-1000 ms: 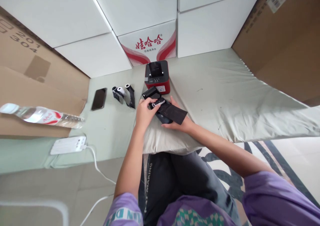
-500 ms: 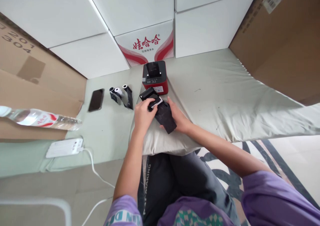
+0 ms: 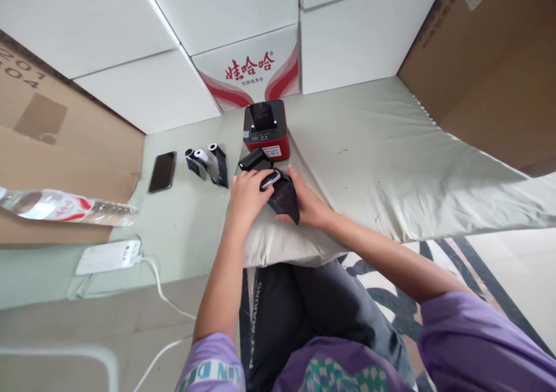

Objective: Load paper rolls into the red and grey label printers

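My left hand [image 3: 249, 198] is closed, its fingertips and thumb pinching the pale-rimmed end of a black item [image 3: 284, 198]. My right hand [image 3: 310, 201] wraps around the item's right side, thumb up and fingers underneath. The item's lower part looks thin and sheet-like and tapers to a point; its exact kind I cannot make out. A black block-like piece [image 3: 255, 159] sits just beyond my left fingers; whether it is joined to the held item is hidden. Behind it stands a red and black receipt printer [image 3: 267, 134].
Several small rolls [image 3: 203, 159] with black strips stand left of the printer, beside a phone [image 3: 163, 172]. Farther left are a power bank [image 3: 108, 256] with a white cable and a water bottle [image 3: 69, 207]. White boxes [image 3: 347, 44] line the back; cardboard boxes [image 3: 486, 79] flank the sides.
The lower part of the black item has changed from a broad, square end to a narrow point. My left fingers now lie flatter over its upper end. The view has shifted slightly.
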Motion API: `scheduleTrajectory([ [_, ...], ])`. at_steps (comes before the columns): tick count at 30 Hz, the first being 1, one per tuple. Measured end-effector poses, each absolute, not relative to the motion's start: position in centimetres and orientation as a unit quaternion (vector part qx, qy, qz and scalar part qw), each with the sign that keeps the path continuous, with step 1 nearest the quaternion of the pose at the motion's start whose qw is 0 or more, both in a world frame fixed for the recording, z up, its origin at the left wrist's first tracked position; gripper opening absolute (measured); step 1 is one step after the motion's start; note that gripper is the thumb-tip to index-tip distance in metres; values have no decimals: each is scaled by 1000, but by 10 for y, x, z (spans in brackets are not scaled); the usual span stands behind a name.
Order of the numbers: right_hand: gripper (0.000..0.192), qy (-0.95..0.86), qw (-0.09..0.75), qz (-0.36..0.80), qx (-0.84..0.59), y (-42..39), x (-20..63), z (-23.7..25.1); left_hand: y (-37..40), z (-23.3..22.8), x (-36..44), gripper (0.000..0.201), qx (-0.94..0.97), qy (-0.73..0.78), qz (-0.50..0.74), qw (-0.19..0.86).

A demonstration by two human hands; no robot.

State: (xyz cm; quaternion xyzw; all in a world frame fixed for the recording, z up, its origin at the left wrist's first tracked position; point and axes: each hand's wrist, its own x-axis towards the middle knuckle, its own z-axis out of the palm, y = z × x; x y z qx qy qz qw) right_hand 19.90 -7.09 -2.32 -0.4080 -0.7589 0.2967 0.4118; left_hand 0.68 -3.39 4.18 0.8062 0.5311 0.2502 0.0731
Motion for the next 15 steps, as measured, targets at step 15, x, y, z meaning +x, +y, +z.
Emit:
scheduleTrajectory([
  [15, 138, -754, 423, 283, -417, -72, 196, -29, -36, 28, -8, 26, 713, 554, 428, 28],
])
